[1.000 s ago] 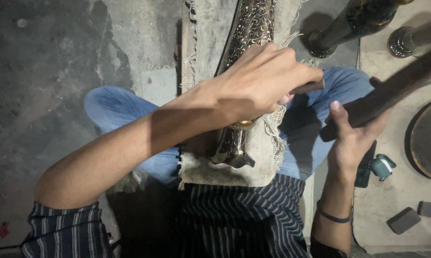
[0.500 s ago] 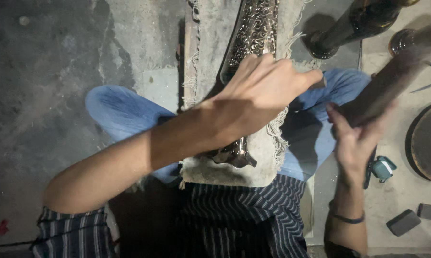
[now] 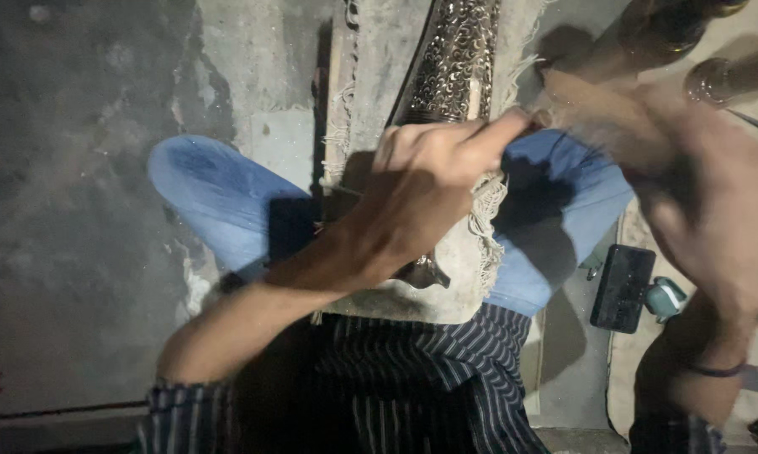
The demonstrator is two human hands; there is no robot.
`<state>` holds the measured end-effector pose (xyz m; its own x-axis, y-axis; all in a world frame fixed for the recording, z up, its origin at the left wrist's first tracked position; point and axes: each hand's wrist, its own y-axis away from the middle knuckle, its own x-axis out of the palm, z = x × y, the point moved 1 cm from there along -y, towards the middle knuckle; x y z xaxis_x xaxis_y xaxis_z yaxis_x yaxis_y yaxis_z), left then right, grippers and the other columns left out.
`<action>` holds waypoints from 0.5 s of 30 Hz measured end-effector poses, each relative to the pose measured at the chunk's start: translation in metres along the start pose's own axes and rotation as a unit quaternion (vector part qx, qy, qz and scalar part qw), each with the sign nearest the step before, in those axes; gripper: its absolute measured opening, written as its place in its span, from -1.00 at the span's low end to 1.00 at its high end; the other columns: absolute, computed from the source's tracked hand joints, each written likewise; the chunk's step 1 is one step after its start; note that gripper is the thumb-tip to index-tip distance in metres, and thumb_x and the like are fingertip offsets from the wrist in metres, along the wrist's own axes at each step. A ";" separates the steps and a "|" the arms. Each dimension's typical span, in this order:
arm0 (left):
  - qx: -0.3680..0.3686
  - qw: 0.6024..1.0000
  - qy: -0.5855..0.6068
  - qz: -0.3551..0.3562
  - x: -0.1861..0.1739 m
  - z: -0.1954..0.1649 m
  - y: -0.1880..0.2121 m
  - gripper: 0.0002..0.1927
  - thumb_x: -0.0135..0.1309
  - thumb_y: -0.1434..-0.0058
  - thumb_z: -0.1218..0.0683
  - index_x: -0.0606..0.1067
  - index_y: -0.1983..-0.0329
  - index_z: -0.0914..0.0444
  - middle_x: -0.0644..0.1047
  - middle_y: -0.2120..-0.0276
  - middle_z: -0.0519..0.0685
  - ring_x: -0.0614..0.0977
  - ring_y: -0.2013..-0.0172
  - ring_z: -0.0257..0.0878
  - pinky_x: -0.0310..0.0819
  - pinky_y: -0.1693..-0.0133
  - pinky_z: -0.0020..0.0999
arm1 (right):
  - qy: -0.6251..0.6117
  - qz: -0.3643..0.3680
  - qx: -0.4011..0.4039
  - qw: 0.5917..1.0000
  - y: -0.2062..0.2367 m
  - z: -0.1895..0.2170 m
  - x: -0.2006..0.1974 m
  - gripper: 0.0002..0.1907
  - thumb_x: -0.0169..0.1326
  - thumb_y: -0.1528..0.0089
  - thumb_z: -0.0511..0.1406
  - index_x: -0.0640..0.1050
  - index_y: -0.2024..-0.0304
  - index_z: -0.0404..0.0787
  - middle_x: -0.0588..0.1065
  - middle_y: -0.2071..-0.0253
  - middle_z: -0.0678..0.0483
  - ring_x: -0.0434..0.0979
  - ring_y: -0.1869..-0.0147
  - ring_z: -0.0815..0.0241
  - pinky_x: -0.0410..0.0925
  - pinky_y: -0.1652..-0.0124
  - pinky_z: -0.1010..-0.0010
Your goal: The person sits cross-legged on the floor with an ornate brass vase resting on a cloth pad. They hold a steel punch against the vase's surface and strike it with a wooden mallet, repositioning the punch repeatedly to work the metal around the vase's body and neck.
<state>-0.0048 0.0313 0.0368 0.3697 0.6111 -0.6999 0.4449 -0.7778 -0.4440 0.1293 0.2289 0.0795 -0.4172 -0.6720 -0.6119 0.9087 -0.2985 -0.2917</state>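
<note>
Step looks like mid-strike engraving: long embossed silver-toned metal piece point(image 3: 456, 63) lies on frayed grey cloth pad point(image 3: 471, 252) across the lap, on grey concrete floor point(image 3: 84, 210). Left hand point(image 3: 433, 172) curled, pressing it down. Right hand point(image 3: 715, 193) motion-blurred; its grip, and whatever it holds, can't be made out. Next blow needs a steady brace.

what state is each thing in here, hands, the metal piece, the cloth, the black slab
left hand: fingers curled, pressing down on the engraved metal piece
right hand: raised, motion-blurred; grip cannot be told
engraved metal piece: lying lengthwise on the cloth, partly covered by the left hand
frayed cloth: spread flat over the lap, edges fringed
black slab: lying flat on the floor, untouched
</note>
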 end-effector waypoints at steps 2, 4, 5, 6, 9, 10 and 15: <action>-0.003 1.000 0.014 -0.017 0.001 0.001 0.003 -0.64 0.02 -0.32 0.40 0.52 -0.15 0.33 0.67 0.30 0.13 0.73 0.37 -0.13 0.57 0.49 -0.32 | 0.293 0.099 -0.093 0.946 -0.014 0.020 -0.006 -0.29 0.23 0.07 -0.64 0.45 -0.18 -0.48 0.54 0.07 -0.28 0.59 0.01 -0.16 0.46 0.04 0.13; -0.011 0.999 0.019 -0.045 0.000 0.002 0.009 -0.63 0.06 -0.33 0.40 0.51 -0.18 0.34 0.67 0.20 0.16 0.76 0.27 -0.13 0.64 0.40 -0.35 | -0.066 -0.008 0.000 0.998 -0.018 0.023 -0.003 -0.34 0.17 -0.13 -0.55 0.33 -0.28 -0.29 0.43 -0.13 -0.05 0.54 -0.22 0.07 0.50 -0.18 0.29; -0.011 0.999 0.011 -0.042 0.000 0.003 0.010 -0.63 0.06 -0.31 0.42 0.52 -0.17 0.35 0.67 0.20 0.16 0.76 0.28 -0.12 0.63 0.41 -0.34 | -0.247 -0.059 0.049 0.966 -0.017 0.020 -0.001 -0.36 0.14 -0.22 -0.51 0.28 -0.34 -0.19 0.39 -0.23 0.07 0.53 -0.33 0.19 0.52 -0.29 0.37; -0.011 0.999 0.005 -0.037 0.001 0.003 0.013 -0.62 0.06 -0.29 0.43 0.54 -0.16 0.36 0.68 0.21 0.15 0.76 0.30 -0.12 0.63 0.41 -0.32 | -0.097 -0.014 -0.004 0.995 -0.014 0.017 0.000 -0.39 0.12 -0.19 -0.57 0.32 -0.29 -0.24 0.42 -0.21 -0.02 0.52 -0.33 0.10 0.49 -0.28 0.29; 0.007 0.999 0.000 -0.032 0.001 0.007 0.016 -0.56 0.01 -0.21 0.47 0.54 -0.15 0.37 0.68 0.14 0.15 0.76 0.24 -0.10 0.66 0.36 -0.34 | 0.235 0.051 -0.094 0.966 -0.003 0.001 -0.017 -0.37 0.10 -0.03 -0.67 0.43 -0.19 -0.40 0.49 -0.15 -0.26 0.52 -0.27 -0.15 0.41 -0.23 0.10; 0.008 0.999 0.000 -0.031 0.001 0.006 0.018 -0.53 -0.01 -0.18 0.48 0.53 -0.15 0.37 0.68 0.10 0.16 0.76 0.21 -0.09 0.68 0.33 -0.35 | 0.255 0.041 -0.079 0.963 0.005 -0.004 -0.019 -0.30 0.12 0.05 -0.67 0.44 -0.19 -0.46 0.49 -0.12 -0.30 0.52 -0.22 -0.21 0.40 -0.20 0.07; 0.010 0.999 0.014 -0.044 -0.002 0.005 0.025 -0.62 0.08 -0.31 0.37 0.50 -0.19 0.35 0.66 0.05 0.15 0.76 0.16 -0.15 0.71 0.23 -0.40 | 0.309 0.078 -0.010 0.948 0.026 -0.008 -0.022 -0.30 0.23 0.04 -0.63 0.51 -0.20 -0.35 0.53 0.08 -0.23 0.56 0.00 -0.23 0.41 -0.04 0.11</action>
<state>0.0013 0.0098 0.0245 0.3527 0.6806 -0.6422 0.4598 -0.7238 -0.5145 0.1614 0.2414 0.0794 -0.2117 -0.1789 -0.9608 0.9620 -0.2115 -0.1726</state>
